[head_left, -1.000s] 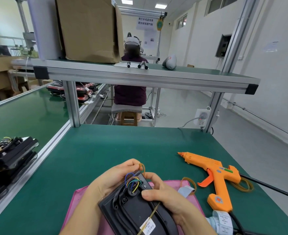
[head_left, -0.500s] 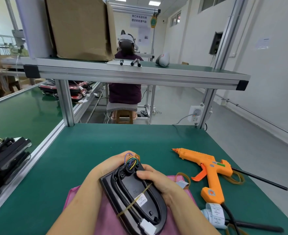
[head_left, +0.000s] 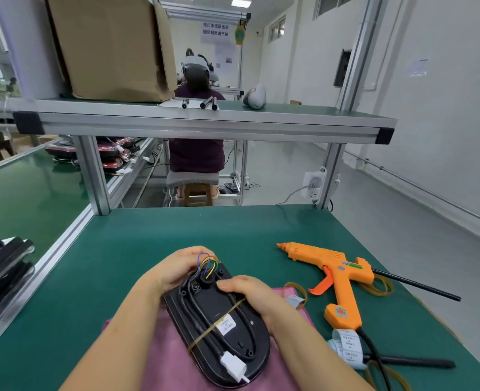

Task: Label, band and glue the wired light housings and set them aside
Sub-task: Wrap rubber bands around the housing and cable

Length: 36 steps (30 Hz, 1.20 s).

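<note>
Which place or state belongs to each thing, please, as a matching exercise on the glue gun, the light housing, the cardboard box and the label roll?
1. orange plastic glue gun
2. black oval plastic light housing
3. brown cardboard box
4. white paper label roll

a. on the upper metal shelf
b. gripped by the left hand and right hand
c. beside the gun's cord end
d. lying sideways on the green table, nozzle pointing left

Pairs: 1-d, 2-b, 3-a, 4-c

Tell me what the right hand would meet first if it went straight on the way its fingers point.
Probably the black wire outlet on the light housing, just ahead of the right hand; beyond it, the left hand. Depth is hard to judge.
</note>
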Available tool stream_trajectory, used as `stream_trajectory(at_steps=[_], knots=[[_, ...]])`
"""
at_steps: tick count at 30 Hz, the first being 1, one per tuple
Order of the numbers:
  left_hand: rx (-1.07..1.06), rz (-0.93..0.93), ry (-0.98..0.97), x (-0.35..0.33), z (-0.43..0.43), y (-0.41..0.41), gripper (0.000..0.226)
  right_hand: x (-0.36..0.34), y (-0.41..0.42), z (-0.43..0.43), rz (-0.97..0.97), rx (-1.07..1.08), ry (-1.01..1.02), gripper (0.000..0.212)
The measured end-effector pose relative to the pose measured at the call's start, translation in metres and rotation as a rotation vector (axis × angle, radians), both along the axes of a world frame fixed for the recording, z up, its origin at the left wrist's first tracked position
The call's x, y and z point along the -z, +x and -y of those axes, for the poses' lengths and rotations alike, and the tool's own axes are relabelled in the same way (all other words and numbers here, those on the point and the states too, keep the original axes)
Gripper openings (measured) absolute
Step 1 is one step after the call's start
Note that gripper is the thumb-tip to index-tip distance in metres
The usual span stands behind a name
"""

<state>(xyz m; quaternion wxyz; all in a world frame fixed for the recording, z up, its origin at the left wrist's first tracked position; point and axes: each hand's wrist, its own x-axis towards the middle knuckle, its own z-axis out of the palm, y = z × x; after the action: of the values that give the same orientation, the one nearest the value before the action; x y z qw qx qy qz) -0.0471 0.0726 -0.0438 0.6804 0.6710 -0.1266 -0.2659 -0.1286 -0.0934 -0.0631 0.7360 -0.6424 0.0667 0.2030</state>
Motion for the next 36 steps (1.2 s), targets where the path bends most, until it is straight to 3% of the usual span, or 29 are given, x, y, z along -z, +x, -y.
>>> stream_trajectory(at_steps=[5,11,17,22,25,31,36], knots=[[0.002,0.165,0.125,-0.019,0.002,0.001,0.015,-0.006,0.002,0.002,0.048,0.044,-0.148,0.017],[0.004,0.364,0.189,-0.033,0.000,-0.006,0.016,-0.008,0.006,0.005,0.026,0.128,-0.067,0.010],[-0.129,0.424,0.124,-0.034,-0.017,-0.002,0.015,-0.008,0.011,0.005,0.090,0.334,0.006,0.026],[-0.230,0.396,0.047,-0.026,-0.027,-0.002,0.005,-0.011,0.012,0.009,0.142,0.393,0.053,0.024],[-0.285,0.423,0.060,-0.018,-0.034,0.001,0.021,-0.011,0.012,0.010,0.146,0.409,0.080,0.033],[-0.366,0.371,0.072,-0.006,-0.041,0.001,0.023,-0.012,0.011,0.009,0.157,0.443,0.113,0.025],[-0.216,0.171,0.016,0.009,-0.045,-0.010,0.014,-0.011,0.012,0.016,0.141,0.494,0.167,0.026]])
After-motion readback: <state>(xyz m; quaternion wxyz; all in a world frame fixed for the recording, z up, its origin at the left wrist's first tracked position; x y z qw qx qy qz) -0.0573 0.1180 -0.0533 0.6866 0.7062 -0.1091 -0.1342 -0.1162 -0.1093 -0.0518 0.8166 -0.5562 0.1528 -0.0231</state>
